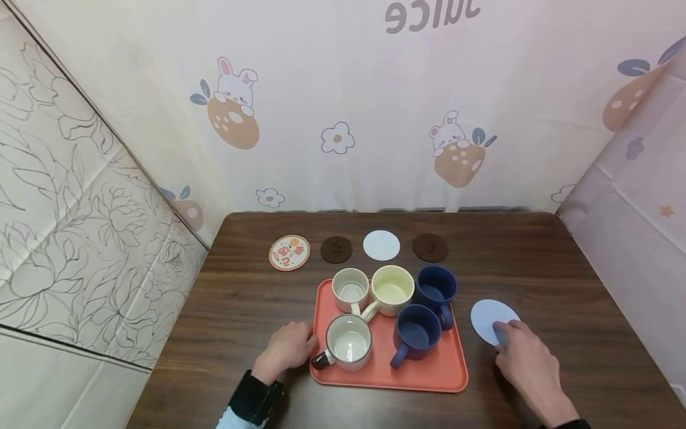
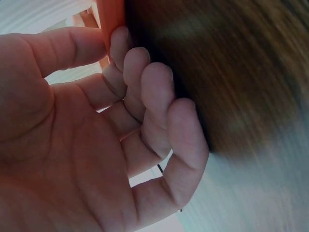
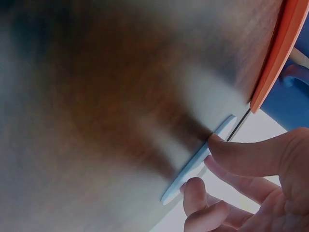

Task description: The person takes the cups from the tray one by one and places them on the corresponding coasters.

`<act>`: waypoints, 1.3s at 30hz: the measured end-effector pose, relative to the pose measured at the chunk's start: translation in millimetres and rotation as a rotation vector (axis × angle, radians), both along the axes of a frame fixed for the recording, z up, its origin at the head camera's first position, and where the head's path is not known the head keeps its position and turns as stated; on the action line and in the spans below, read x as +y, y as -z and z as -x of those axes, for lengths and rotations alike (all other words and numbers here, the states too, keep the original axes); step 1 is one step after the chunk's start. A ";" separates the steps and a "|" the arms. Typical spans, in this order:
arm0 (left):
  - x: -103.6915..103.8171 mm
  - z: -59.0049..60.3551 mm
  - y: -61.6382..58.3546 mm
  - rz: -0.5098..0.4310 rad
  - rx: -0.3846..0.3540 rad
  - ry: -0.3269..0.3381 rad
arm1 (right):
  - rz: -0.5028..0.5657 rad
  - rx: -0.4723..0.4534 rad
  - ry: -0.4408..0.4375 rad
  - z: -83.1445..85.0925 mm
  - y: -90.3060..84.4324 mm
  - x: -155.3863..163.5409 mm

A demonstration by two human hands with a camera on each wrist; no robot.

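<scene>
My right hand (image 1: 530, 360) pinches a round white coaster (image 1: 489, 319) by its near edge, right of the tray. In the right wrist view, the thumb and fingers meet at the coaster's (image 3: 193, 164) edge. At the left rim of a coral-red tray (image 1: 429, 378), my left hand (image 1: 289, 345) has its thumb and index finger on the rim; the other fingers curl beside it. Several mugs stand on the tray: a white one with a dark rim (image 1: 348, 342), a small cream one (image 1: 350, 286), a pale yellow one (image 1: 393, 289) and two navy ones, nearer (image 1: 417, 329) and farther (image 1: 436, 288).
Behind the tray lies a row of coasters: a patterned one (image 1: 289, 253), a dark brown one (image 1: 336, 249), a white one (image 1: 381, 245) and another brown one (image 1: 430, 247). The wooden table (image 1: 241, 298) meets a printed curtain (image 1: 343, 173) at the back.
</scene>
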State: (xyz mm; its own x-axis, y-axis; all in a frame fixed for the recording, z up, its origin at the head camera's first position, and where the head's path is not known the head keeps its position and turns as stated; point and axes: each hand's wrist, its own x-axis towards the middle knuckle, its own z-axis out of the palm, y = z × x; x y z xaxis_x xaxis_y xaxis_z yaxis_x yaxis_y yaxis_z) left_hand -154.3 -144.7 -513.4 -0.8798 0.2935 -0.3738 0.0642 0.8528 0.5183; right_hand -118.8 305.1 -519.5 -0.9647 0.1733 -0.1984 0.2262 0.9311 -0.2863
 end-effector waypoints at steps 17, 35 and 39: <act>-1.1 -0.1 3.0 -0.014 -0.006 -0.003 | 0.000 0.007 -0.015 1.3 -1.0 4.6; -2.2 2.0 3.0 -0.027 -0.026 -0.017 | 0.025 0.079 -0.064 30.9 0.4 9.3; -2.3 1.7 4.8 -0.028 -0.023 -0.018 | 0.044 0.083 -0.066 34.1 0.7 11.2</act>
